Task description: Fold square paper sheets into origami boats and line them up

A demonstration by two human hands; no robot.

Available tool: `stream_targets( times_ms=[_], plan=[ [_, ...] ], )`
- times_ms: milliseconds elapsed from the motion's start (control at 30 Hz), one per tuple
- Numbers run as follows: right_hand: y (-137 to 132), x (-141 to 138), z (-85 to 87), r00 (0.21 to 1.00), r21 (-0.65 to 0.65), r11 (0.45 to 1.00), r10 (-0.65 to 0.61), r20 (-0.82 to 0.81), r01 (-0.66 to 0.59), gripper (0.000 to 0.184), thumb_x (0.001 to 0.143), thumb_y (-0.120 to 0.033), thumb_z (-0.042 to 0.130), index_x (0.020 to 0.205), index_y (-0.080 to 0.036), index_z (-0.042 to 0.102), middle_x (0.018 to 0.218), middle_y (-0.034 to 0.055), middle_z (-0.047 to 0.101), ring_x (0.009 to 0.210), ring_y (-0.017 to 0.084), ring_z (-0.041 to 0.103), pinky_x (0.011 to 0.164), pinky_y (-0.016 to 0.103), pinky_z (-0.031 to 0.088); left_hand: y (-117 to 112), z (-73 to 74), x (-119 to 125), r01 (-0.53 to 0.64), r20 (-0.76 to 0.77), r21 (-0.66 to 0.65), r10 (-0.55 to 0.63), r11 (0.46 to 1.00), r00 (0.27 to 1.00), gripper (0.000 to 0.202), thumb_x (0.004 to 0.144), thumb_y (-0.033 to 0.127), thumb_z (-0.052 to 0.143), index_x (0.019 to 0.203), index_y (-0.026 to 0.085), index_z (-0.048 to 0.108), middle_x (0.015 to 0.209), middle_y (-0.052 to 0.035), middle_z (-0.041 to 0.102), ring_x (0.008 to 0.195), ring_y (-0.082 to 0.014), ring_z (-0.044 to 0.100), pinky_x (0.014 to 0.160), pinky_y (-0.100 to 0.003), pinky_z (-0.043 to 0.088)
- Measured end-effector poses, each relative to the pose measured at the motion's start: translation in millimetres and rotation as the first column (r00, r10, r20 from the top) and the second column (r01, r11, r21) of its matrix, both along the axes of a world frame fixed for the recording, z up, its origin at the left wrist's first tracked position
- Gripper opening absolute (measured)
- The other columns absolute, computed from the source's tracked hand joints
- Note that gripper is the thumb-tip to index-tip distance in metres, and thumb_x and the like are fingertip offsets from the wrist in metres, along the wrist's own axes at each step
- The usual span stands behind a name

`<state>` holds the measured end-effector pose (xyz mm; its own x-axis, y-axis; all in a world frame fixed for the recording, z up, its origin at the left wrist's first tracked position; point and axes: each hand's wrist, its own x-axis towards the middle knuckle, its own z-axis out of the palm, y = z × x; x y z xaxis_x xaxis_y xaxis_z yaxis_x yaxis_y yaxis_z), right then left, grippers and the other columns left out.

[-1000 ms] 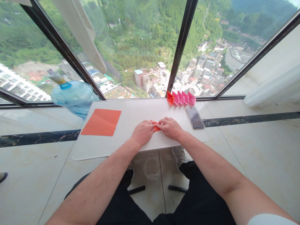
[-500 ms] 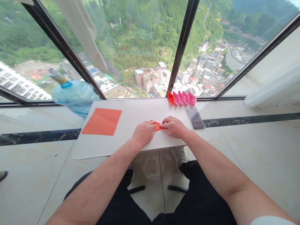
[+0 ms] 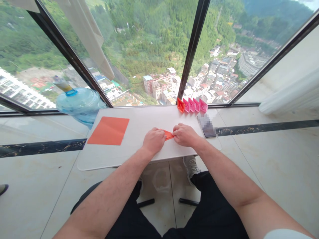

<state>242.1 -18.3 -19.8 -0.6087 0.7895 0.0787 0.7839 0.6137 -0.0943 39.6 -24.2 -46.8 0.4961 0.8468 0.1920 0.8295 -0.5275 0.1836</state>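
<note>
Between my hands, low over the white table (image 3: 134,152), is a small folded piece of orange paper (image 3: 169,135). My left hand (image 3: 155,140) is closed on its left end, with the fingers curled over the top. At the paper's right tip, my right hand (image 3: 184,134) pinches the edge between thumb and fingers. Parts of the paper are hidden under both hands. A flat stack or sheet of orange paper (image 3: 109,131) lies on the table's left side. Along the back edge stand an orange folded paper piece (image 3: 181,105) and several pink folded paper pieces (image 3: 196,105) in a row.
A phone (image 3: 208,129), partly blurred out, lies at the table's right end. Behind the left corner stands a big blue water bottle (image 3: 78,101). Tall windows (image 3: 149,43) rise just past the table. My shoe (image 3: 191,166) is beneath the front edge.
My right hand has shifted slightly right along the orange paper to its tip, showing more of the paper between the hands. My left hand stays on the left end.
</note>
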Motion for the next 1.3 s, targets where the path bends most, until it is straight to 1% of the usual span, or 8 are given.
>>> stream_targets(
  times_ms=[133,333,433,600,867,1033,1100,1300],
  plan=[
    [-1,-2,8.5,0.997,-0.049,0.998,-0.028,0.078,0.032,0.024,0.089,-0.020,0.055,0.077,-0.022,0.076,0.098,0.0074,0.072,0.089,0.022,0.057,0.076,0.033,0.044,1,0.5,1,-0.053,0.012,-0.013,0.053,0.999,0.999,0.026,0.095,0.022,0.046,0.085,0.018,0.070,0.094,-0.0084,0.074,0.099,-0.0244,0.062,0.094,-0.037,0.049],
    [3,-18,11.6,0.979,-0.031,0.989,-0.140,0.148,0.146,0.035,0.098,-0.034,0.044,0.121,-0.023,0.069,0.124,0.0112,0.065,0.103,0.025,0.056,0.086,0.036,0.045,17,5.9,-4,-0.170,0.039,-0.062,0.173,0.983,0.984,0.023,0.094,0.024,0.049,0.088,0.019,0.071,0.095,-0.0082,0.074,0.100,-0.0258,0.060,0.093,-0.038,0.047],
    [5,-31,7.6,0.967,-0.014,0.977,-0.208,0.147,0.212,0.040,0.101,-0.034,0.036,0.130,-0.026,0.062,0.135,0.0107,0.059,0.110,0.028,0.054,0.086,0.039,0.045,20,7.1,-4,-0.174,0.028,-0.058,0.176,0.983,0.984,0.027,0.096,0.024,0.046,0.099,0.020,0.073,0.102,-0.0081,0.073,0.102,-0.0256,0.059,0.093,-0.038,0.046],
    [7,-32,5.9,0.958,-0.020,0.969,-0.241,0.156,0.247,0.039,0.101,-0.033,0.034,0.123,-0.026,0.065,0.132,0.0102,0.061,0.111,0.029,0.053,0.083,0.041,0.045,13,6.1,-4,-0.147,-0.038,-0.015,0.146,0.989,0.988,0.035,0.099,0.026,0.041,0.120,0.025,0.069,0.120,-0.0096,0.068,0.110,-0.0293,0.055,0.091,-0.042,0.045],
    [5,-17,12.6,0.923,-0.058,0.935,-0.335,0.187,0.351,0.041,0.092,-0.016,0.043,0.128,-0.021,0.063,0.130,0.0138,0.062,0.108,0.029,0.055,0.082,0.040,0.045,12,4.5,-7,-0.152,-0.059,-0.060,0.148,0.987,0.987,0.039,0.097,0.023,0.041,0.129,0.030,0.062,0.125,-0.0098,0.062,0.114,-0.0311,0.050,0.090,-0.045,0.044],
    [3,-34,9.4,0.967,-0.037,0.971,-0.229,0.109,0.234,0.051,0.091,-0.015,0.045,0.140,-0.025,0.055,0.133,0.0107,0.061,0.108,0.027,0.054,0.085,0.038,0.045,9,6.1,-7,-0.161,-0.073,-0.072,0.156,0.984,0.985,0.038,0.098,0.026,0.039,0.128,0.031,0.062,0.126,-0.0103,0.060,0.113,-0.0308,0.050,0.090,-0.046,0.045],
    [3,-39,7.0,0.973,-0.053,0.977,-0.197,0.122,0.205,0.048,0.090,-0.016,0.047,0.135,-0.025,0.058,0.129,0.0104,0.062,0.106,0.028,0.054,0.082,0.038,0.045,8,6.9,-7,-0.169,-0.081,-0.070,0.163,0.983,0.983,0.039,0.099,0.030,0.037,0.130,0.031,0.061,0.126,-0.0101,0.060,0.113,-0.0313,0.050,0.090,-0.047,0.044],
    [4,-34,4.8,0.963,-0.062,0.967,-0.240,0.126,0.249,0.039,0.090,-0.017,0.046,0.123,-0.022,0.067,0.128,0.0112,0.063,0.104,0.028,0.056,0.081,0.039,0.046,4,8.0,-5,-0.204,-0.091,-0.055,0.199,0.977,0.976,0.040,0.100,0.033,0.037,0.134,0.032,0.058,0.132,-0.0082,0.060,0.115,-0.0327,0.048,0.092,-0.049,0.043]
  ],
)
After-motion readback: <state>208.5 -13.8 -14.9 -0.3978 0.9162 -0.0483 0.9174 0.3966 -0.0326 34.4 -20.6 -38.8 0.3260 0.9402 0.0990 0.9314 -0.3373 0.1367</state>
